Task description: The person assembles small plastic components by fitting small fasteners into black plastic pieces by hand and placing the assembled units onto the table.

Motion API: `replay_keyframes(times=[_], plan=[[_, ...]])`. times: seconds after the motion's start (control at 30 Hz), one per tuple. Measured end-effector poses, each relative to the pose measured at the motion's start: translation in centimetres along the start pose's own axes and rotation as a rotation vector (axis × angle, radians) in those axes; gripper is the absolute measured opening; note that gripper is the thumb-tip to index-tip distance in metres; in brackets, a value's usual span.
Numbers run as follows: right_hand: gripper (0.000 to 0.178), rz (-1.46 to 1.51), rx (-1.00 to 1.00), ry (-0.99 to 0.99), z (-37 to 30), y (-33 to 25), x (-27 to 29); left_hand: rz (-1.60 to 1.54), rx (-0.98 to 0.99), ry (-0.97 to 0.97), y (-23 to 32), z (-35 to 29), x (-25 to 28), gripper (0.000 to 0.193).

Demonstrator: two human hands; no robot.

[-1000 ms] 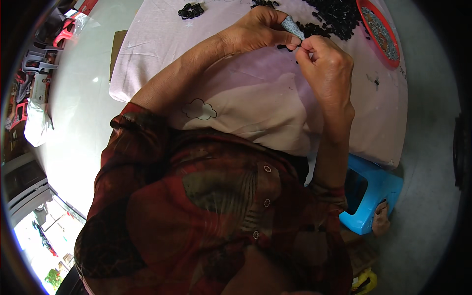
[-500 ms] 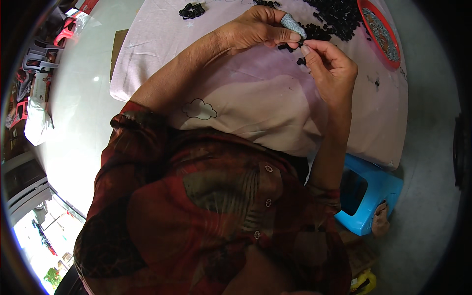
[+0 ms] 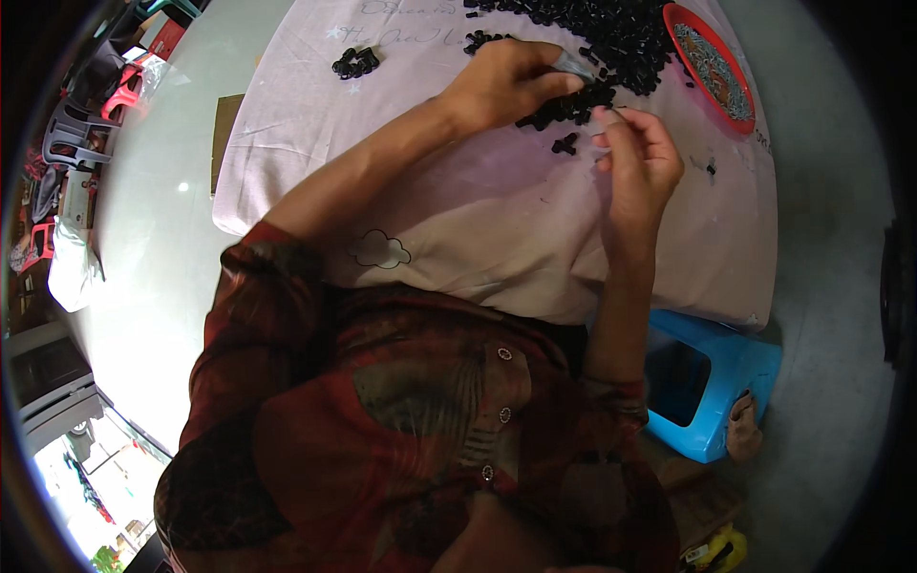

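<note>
Left fingers (image 3: 550, 87) nearly together, right fingers (image 3: 624, 145) loosely curled, near black pieces (image 3: 630, 55); hold unclear.

Shirt (image 3: 306, 411) is dark red and brown, slightly glossy, with an olive patch (image 3: 411, 382) on the chest. Round pale-rimmed buttons (image 3: 504, 354) line the front; sleeves (image 3: 272, 272) end around the elbows. Left hand (image 3: 501, 86) wears a pale grey finger covering (image 3: 573, 65).

Blue stool (image 3: 740, 373) — brown cloth (image 3: 743, 427), white bag (image 3: 71, 265)
</note>
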State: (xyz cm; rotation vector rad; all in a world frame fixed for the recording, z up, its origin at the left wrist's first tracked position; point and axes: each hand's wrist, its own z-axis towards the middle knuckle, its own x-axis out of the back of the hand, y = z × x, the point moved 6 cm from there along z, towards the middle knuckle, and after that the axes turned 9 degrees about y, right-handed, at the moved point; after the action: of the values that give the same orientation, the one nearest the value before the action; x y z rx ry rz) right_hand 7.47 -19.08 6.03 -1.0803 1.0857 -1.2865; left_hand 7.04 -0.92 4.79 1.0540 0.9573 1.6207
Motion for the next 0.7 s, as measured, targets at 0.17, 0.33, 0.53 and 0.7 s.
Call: replay_keyframes(times=[0.17,0.33,0.53,0.7], plan=[[0.005,0.043,0.107,0.141,1.0,0.4,1.4,0.606,-0.178,0.089,-1.8,4.8,-1.5,0.024],[0.008,-0.020,0.223,0.171,1.5,0.9,1.6,0.690,-0.123,-0.136,-4.4,8.4,-3.2,0.033],[0.011,0.006,0.265,0.144,1.2,1.0,1.5,0.729,-0.157,-0.144,-4.4,8.8,-3.7,0.031],[0.013,-0.031,0.258,0.096,1.0,0.9,0.9,0.524,-0.090,-0.105,-3.6,6.9,-1.0,0.031]])
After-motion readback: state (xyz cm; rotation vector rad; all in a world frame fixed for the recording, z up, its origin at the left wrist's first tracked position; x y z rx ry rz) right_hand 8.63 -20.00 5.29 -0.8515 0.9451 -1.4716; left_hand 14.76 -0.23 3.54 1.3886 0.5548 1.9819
